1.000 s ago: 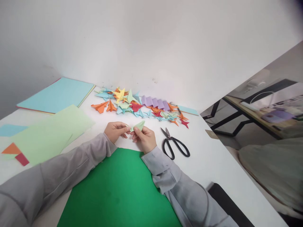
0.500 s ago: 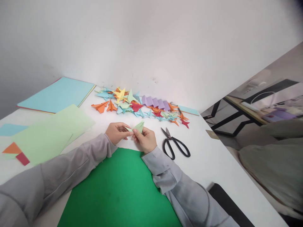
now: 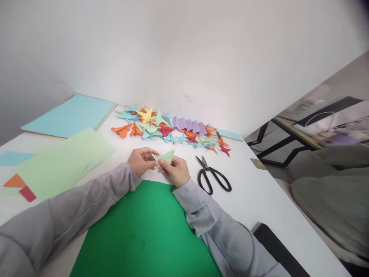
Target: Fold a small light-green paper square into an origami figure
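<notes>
Between both hands is a small folded piece of light green paper (image 3: 167, 156), with pointed ends and creases showing. My left hand (image 3: 141, 161) pinches its left end between thumb and fingers. With the thumb on its near side, my right hand (image 3: 176, 170) grips the lower right part. The fingers behind the paper are partly hidden. Just below my hands lies a large green sheet (image 3: 144, 227). Black-handled scissors (image 3: 211, 173) rest slightly open on the white table to the right of my right hand.
Many small folded paper shapes (image 3: 165, 130) lie in a heap along the wall, with a purple pleated strip (image 3: 189, 125) among them. At left are pale green sheets (image 3: 63, 161), a blue paper stack (image 3: 69, 115) and paper scraps (image 3: 17, 181). A black object (image 3: 276, 246) sits at lower right.
My right thumb has slid slightly left along the light green paper, and more of its folded face shows now. Both hands have shifted only a little.
</notes>
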`<state>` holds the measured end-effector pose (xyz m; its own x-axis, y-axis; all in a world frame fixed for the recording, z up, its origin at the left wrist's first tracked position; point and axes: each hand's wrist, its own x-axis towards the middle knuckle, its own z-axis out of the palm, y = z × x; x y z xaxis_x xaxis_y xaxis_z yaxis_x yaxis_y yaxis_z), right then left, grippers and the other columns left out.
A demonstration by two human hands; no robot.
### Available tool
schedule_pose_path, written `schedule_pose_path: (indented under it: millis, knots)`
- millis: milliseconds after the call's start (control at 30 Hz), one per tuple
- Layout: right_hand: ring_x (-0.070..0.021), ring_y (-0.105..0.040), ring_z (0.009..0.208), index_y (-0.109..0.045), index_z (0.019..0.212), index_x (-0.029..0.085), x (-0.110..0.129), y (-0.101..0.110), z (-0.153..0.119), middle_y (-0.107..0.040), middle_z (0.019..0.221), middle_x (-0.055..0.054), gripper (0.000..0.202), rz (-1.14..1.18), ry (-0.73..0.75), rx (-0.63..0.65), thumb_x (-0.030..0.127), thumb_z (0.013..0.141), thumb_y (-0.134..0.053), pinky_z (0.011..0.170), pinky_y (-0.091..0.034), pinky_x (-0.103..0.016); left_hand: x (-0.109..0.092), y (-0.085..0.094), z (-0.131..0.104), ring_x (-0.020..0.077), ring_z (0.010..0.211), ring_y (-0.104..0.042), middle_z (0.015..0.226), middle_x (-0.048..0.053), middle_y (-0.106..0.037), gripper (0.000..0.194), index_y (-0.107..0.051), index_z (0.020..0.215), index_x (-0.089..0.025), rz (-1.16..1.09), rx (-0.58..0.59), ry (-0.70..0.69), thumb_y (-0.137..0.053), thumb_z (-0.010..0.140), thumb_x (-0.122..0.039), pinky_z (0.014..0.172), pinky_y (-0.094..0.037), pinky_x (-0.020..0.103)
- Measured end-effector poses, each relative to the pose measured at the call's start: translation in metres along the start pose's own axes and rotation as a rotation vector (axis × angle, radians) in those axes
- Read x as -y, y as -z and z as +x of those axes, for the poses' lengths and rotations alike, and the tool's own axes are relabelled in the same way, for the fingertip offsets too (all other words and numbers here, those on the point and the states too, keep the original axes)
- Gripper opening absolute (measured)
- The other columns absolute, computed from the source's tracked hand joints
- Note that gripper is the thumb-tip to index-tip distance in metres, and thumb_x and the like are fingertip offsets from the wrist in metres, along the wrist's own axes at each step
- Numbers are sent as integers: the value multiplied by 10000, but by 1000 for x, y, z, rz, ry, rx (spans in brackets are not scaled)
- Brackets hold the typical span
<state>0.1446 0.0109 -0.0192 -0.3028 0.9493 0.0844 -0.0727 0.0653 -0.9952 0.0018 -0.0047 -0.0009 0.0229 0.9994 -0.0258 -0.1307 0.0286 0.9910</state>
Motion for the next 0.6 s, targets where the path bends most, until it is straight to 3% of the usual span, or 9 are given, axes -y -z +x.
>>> schedule_pose_path:
  millis: [333, 600]
  knots:
    - [-84, -474, 386, -577, 517, 153, 3, 4, 2, -552, 429, 18, 318, 50, 10, 138, 429, 637, -678, 422, -363, -219, -1, 2, 1, 87, 402, -538, 460, -16, -604, 415, -586, 777, -95, -50, 113, 6, -776, 435, -234, 431, -436, 199]
    - [-92, -505, 398, -602, 520, 134, 7, 3, 1, -584, 468, -17, 349, 194, -109, 45, 442, 683, -629, 383, -349, -207, -4, 2, 1, 87, 373, -523, 455, -33, -581, 417, -585, 779, -104, -30, 73, 20, -777, 448, -269, 400, -415, 200]
